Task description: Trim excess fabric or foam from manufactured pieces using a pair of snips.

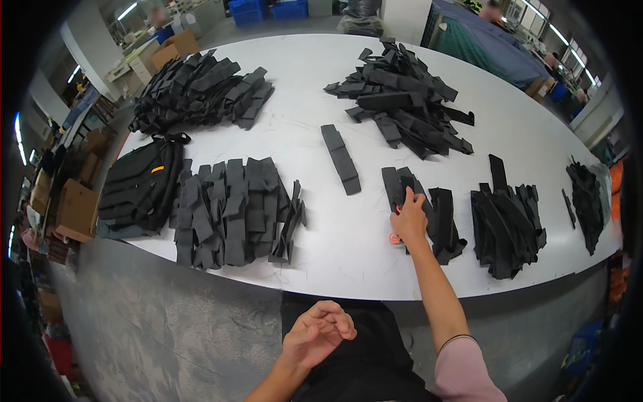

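Observation:
My right hand (411, 220) reaches over a small group of black fabric strips (443, 221) near the table's front edge. Its thumb and fingers close on orange-handled scissors (395, 238), whose blades I cannot make out against the dark cloth. My left hand (320, 331) hangs over my lap, short of the table edge, with its fingers loosely curled and apart and nothing in them. One single dark grey strip (340, 159) lies by itself to the left of my right hand.
On the white table (295, 100) lie a large strip pile (201, 90) far left, another (408, 100) far right, laid-out strips (231, 214) near left and a bunch (507, 228) near right. A black backpack (143, 184) sits at the left edge, dark pieces (586, 204) at the right.

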Tool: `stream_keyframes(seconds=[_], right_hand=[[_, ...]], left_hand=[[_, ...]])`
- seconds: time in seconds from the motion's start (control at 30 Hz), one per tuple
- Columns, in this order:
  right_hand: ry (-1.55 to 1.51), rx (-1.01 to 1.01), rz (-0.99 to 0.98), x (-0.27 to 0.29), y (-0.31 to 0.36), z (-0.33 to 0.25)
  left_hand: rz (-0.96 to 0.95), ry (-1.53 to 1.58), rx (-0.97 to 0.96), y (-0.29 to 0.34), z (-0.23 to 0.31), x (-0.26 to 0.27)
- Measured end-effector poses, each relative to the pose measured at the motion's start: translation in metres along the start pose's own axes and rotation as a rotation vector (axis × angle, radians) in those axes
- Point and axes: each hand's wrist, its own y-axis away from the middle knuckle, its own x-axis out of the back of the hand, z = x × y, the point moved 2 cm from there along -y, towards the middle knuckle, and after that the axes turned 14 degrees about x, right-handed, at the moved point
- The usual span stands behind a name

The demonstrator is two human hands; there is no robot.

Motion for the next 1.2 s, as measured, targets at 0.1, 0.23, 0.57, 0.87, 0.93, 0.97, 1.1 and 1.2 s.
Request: stream_keyframes(seconds=[0.1,0.23,0.57,0.87,0.93,0.97,1.1,1.2], right_hand=[[0.017,-0.022,-0.013,0.003,-0.005,0.009],[-0.068,-0.003,0.044,-0.006,-0.013,0.034],[-0.043,-0.181,-0.078,0.02,-0.017,0.031],[-1.138,-0.05,0.149,0.114,0.024,-0.011],[-1.389,0.004,0.009,0.117,0.052,-0.024],[-1.534,0.01,-0.055,0.113,0.067,-0.027],[-1.822,-0.135,-0.34,0.103,0.132,-0.061],[-2.003,-0.203,-0.461,0.066,0.157,-0.055]], left_hand=[[0.036,0.015,0.025,0.006,-0.005,-0.001],[0.107,0.008,0.016,0.022,-0.009,-0.001],[0.211,0.05,-0.017,0.051,-0.03,0.011],[0.336,-0.475,-0.122,0.027,-0.012,0.002],[0.446,-0.845,-0.174,-0.002,-0.01,0.005],[0.511,-1.043,-0.221,-0.02,-0.012,0.004],[0.559,-1.058,-0.216,-0.044,-0.027,0.004],[0.603,-1.023,-0.146,-0.024,-0.042,0.004]])
